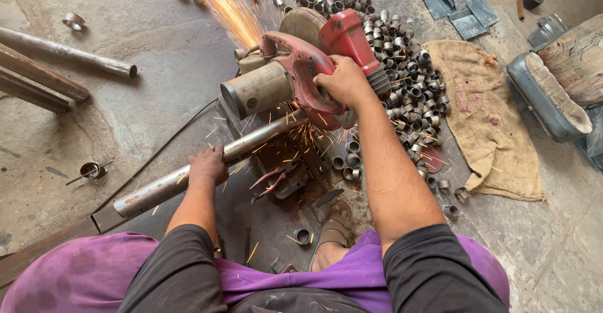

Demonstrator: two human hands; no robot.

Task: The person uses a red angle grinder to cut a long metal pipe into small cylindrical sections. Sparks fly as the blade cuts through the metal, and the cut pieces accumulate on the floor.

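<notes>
Sparks fly as the right hand (344, 82), fingers wrapped around the red saw (295, 74) handle, presses down; the left hand (207, 165) clamps the stiff, probably heavy, smooth steel pipe (188, 178) on the floor (125, 99), well back from the blade.

The chop saw (295, 74) stands on the floor (125, 49) at the centre, directly ahead of the person. A long pipe (201, 171) lies under the saw and runs out toward the lower left. The left hand (207, 165) rests on this pipe, left of the saw; the right hand (345, 82) is on the saw handle. A heap of cut rings (402, 68) lies right of and behind the saw. A sack (483, 118) lies right of the heap. Several bars (44, 68) lie at the floor's left edge. A foot (333, 234) sits before the saw.
</notes>
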